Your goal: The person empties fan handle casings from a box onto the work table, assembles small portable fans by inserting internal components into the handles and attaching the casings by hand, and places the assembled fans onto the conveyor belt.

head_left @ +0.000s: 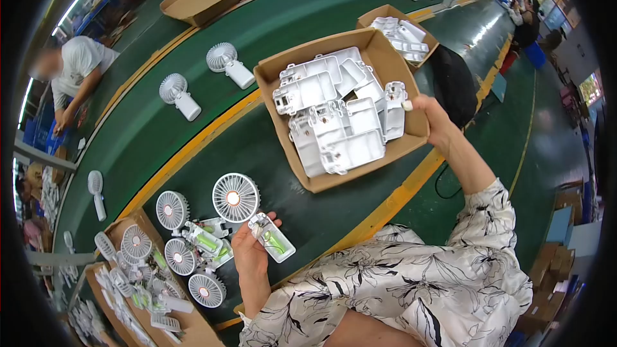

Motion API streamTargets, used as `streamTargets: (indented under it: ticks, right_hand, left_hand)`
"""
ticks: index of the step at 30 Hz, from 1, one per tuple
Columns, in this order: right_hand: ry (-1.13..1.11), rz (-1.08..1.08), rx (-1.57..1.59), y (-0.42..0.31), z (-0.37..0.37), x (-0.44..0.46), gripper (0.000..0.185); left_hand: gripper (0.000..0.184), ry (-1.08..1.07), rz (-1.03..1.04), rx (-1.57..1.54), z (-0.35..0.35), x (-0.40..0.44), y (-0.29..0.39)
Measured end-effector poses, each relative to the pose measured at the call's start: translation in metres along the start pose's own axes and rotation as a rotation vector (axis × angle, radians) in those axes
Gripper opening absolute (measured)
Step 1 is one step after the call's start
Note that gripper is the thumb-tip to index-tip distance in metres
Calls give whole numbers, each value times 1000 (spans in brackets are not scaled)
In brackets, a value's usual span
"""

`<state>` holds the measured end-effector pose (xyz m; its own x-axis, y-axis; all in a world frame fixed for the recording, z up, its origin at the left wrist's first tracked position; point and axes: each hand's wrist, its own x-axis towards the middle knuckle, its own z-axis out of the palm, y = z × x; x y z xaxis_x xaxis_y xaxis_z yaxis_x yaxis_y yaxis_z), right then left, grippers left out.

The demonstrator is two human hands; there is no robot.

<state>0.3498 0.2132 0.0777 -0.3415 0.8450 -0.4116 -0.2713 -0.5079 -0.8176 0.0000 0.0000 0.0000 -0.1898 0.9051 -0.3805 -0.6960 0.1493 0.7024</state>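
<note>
My left hand [250,250] is closed around a white handheld fan [236,198]. Its handle is uncovered and shows a green battery [275,241] and thin wires. My right hand [432,119] reaches over the right rim of a cardboard box [315,183]. A fingertip with a white covering meets the edge of a white plastic shell [394,112] there, and my fingers seem closed on it; part of the grip is hidden. Several more white shells [350,144] lie piled in the box.
Fans with bare batteries [181,256] lie left of my left hand, beside a carton of fans [205,328]. Closed fans [230,64] lie on the green conveyor belt [148,154]. A smaller box [429,37] and black bag [453,83] stand beyond. Another person [80,67] sits across the belt.
</note>
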Motion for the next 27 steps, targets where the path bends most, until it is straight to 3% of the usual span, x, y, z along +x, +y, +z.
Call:
streamTargets:
  ticks: [2,8,13,16,17,21,24,27]
  right_hand:
    - [139,-188,64,26,6,-10,53]
    - [249,-315,173,33,-1,-15,48]
    - [486,-630,-75,22,-4,-18,49]
    - [649,-723,-115,25,-5,-17,47]
    - [656,-727,-122,22,-4,-22,64]
    - [772,-849,-246,20,-7,-27,64]
    - [913,-977,-507,17,-9,-26,65]
    - [1029,-951,-607,15,-19,-27,66]
  left_hand:
    - [28,-13,-6,6,-1,6,2]
    - [29,-4,-8,6,-2,-5,-2]
    - [28,-27,-4,-19,-7,-4,-8]
    - [27,-44,-4,-21,-9,-2,-7]
    - [27,-45,-5,-29,-9,-2,-7]
    - [26,-38,-22,-36,-11,-4,-8]
    - [26,-41,-25,-52,-12,-2,-7]
    - [26,-41,-19,-55,-14,-4,-7]
